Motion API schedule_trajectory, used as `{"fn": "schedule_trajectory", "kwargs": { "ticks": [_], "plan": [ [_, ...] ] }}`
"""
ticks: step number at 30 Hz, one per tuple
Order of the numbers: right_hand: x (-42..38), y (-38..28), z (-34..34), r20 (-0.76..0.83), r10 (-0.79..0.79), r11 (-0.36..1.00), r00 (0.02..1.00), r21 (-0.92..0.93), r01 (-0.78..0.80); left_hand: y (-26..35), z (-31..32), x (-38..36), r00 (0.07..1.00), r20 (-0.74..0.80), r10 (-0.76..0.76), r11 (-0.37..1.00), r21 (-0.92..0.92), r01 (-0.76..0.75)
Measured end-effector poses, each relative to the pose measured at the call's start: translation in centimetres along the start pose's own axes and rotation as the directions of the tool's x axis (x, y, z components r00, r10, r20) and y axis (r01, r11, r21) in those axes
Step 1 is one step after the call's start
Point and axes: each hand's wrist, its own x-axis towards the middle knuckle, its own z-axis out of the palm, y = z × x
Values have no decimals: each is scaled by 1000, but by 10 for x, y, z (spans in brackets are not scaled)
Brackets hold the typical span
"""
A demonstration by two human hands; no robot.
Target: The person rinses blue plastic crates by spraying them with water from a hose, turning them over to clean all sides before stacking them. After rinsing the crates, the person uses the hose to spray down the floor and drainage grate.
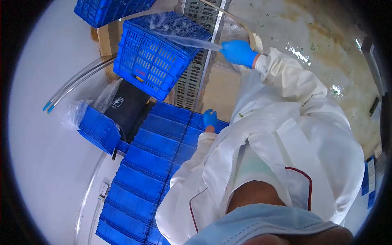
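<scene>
My right hand (239,53), in a blue glove, is closed around the end of a pale hose (234,18). A jet of water (190,41) runs left from it onto a blue slatted crate (153,57), which stands tilted over the floor grating (192,79). Lower down, my left hand (210,119), also gloved in blue, is beside the top edge of the stacked blue crates (153,143). Its fingers are slightly bent and apart, with nothing visible in them.
Another blue crate (106,10) is at the top left. A black bin (125,107) and a blue container (99,128) with clear plastic stand left of the stack. Thin metal rods (77,83) stick out leftward. Wet floor (302,36) with green scraps lies at right.
</scene>
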Motion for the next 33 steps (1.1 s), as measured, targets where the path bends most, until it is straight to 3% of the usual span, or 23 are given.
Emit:
{"fn": "schedule_trajectory", "kwargs": {
  "ticks": [2,5,8,11,14,20,23,26,29,33],
  "plan": [
    [2,2,8,77,30,998,997,-56,-25,-1,-2,1,999,3,45,999,23,-45],
    [8,26,24,129,110,994,986,-23,-108,-6,2,4,999,18,-41,999,-27,42],
    [23,44,28,12,186,983,983,13,-186,13,-6,1,996,43,-73,997,1,73],
    [32,38,24,57,179,983,982,22,-180,12,2,7,999,21,36,999,5,-36],
    [42,24,13,65,127,992,990,1,-128,29,-1,14,999,41,-13,997,-79,16],
    [57,51,15,26,114,991,993,-76,-111,66,-18,38,997,29,68,982,-178,-62],
    [59,95,24,53,250,960,967,-144,-240,55,-8,56,994,-31,107,966,-233,-112],
    [53,104,18,190,205,967,960,-191,-168,60,-4,66,998,22,59,961,-271,-51],
    [53,102,21,174,232,963,957,-178,-201,60,5,69,999,43,31,938,-345,-14],
    [56,113,19,179,282,950,943,-189,-248,98,-18,72,992,24,124,975,-190,-117]
  ]
}}
